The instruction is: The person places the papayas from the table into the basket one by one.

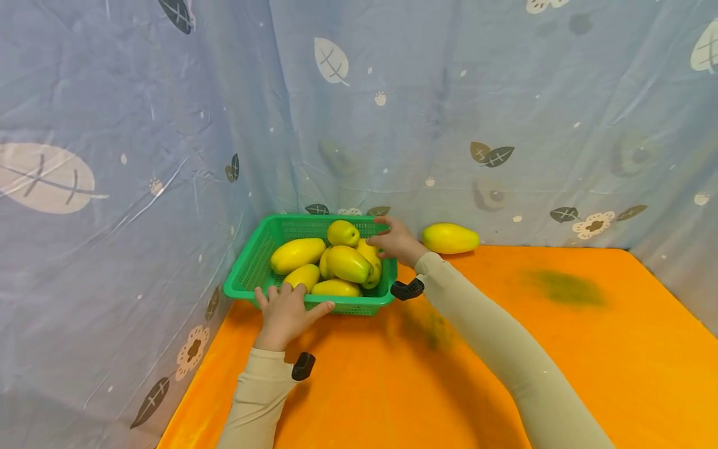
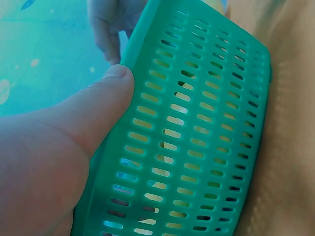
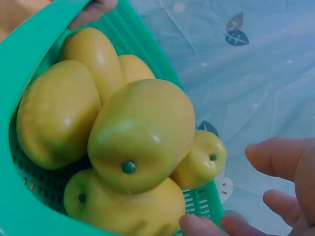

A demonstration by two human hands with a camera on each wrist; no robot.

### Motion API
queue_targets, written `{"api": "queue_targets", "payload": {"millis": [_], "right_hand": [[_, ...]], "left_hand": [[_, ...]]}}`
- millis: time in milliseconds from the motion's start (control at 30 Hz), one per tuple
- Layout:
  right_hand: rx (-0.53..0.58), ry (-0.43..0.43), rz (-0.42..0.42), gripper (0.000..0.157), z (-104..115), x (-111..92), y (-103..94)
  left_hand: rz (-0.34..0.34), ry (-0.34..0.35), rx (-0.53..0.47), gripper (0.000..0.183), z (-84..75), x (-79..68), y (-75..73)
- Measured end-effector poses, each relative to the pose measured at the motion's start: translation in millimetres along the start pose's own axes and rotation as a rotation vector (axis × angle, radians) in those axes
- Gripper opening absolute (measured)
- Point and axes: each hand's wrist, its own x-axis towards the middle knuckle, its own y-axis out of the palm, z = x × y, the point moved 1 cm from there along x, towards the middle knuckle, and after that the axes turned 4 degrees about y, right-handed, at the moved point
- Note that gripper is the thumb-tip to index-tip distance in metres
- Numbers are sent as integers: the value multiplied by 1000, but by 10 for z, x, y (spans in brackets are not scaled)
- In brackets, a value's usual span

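A green plastic basket point(image 1: 247, 294) with slotted walls holds several oblong yellow fruits point(image 1: 349, 264), smooth with small green stem spots. My left hand point(image 1: 285, 315) rests on the basket's near rim, fingers spread over it. In the left wrist view its thumb point(image 2: 98, 105) lies against the rim. At the basket's right end, my right hand point(image 1: 397, 242) hovers over the rim beside the fruits, its fingers apart and nothing held. The right wrist view shows these fingers point(image 3: 275, 156) near a small fruit point(image 3: 199, 160).
Another yellow fruit point(image 1: 450, 239) lies outside the basket, to its right, by the back curtain. An orange cloth point(image 1: 359, 386) covers the table. Blue-grey leaf-print curtains point(image 1: 421, 125) hang behind and at both sides, close to the basket's back and left.
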Motion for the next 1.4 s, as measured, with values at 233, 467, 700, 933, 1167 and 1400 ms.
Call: {"api": "queue_targets", "payload": {"millis": [233, 467, 700, 933, 1167, 1400], "right_hand": [[143, -44, -32, 68, 23, 4, -202], [264, -20, -195, 74, -62, 35, -712], [355, 57, -382, 85, -413, -22, -1211], [339, 152, -399, 86, -817, -68, -1365], [365, 185, -348, 86, -938, 32, -1295], [422, 193, -406, 94, -1045, 262, -1251]], "left_hand": [[-10, -6, 2, 77, 30, 1, -6], [-17, -10, -1, 75, 50, -4, -15], [-32, -8, -8, 74, 65, -11, -17], [-27, -5, 5, 75, 63, -18, -12], [-25, 2, 10, 75, 7, -5, 20], [-42, -2, 10, 74, -10, -22, 48]]}}
